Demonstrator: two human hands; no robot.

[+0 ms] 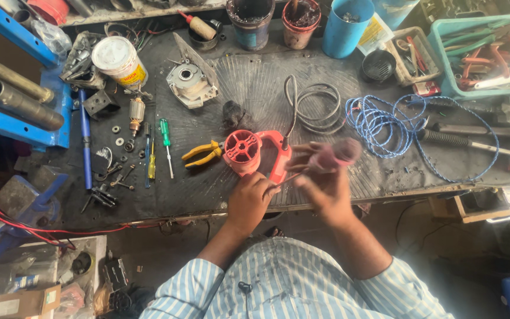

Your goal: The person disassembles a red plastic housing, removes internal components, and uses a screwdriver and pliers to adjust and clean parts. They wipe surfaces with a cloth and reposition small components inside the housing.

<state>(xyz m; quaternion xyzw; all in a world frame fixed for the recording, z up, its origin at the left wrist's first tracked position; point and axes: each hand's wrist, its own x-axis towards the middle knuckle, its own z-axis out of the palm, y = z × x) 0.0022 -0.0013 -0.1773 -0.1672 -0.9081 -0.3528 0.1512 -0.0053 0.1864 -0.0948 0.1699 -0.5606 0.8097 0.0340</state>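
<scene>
At 6 o'clock edge of the surface (385, 177): red tool housing (255, 153) lies flat. Left hand (249, 198) pinches a thin wire (290, 176) beside it. Right hand (323, 183) grasps a blurred pinkish cylindrical part (334, 155), raised at 3 o'clock of housing. Yellow pliers (203, 152) at 9.

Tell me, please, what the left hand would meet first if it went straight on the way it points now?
Most likely the red plastic tool housing: the left hand points up the bench toward it and its fingers are already beside the handle. The yellow pliers lie off to the side. Depth is hard to judge.
</scene>
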